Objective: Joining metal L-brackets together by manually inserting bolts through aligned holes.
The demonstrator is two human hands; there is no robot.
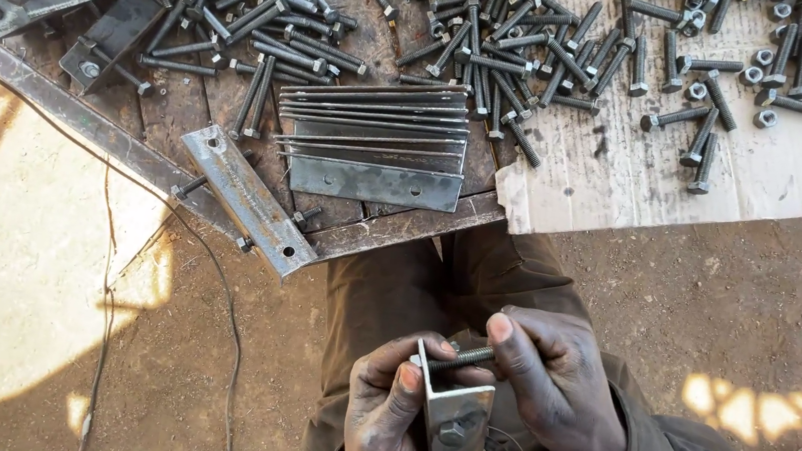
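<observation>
- The bracket (455, 425), grey angle steel with a hex bolt head on its face, stands upright over the lap.
- Left hand (388, 410) is wrapped around the bracket.
- Right hand (554, 384) pinches a threaded bolt (459, 357) at its top edge.
- Torn pale cardboard (719, 171) lies flat beneath scattered bolts (502, 46).

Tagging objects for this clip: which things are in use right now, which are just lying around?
In use:
left hand gripping the angle bracket
right hand holding a bolt at the bracket's top

Lying about:
stacked plates
loose bolts
nuts
cardboard
spare bracket
wire
</observation>
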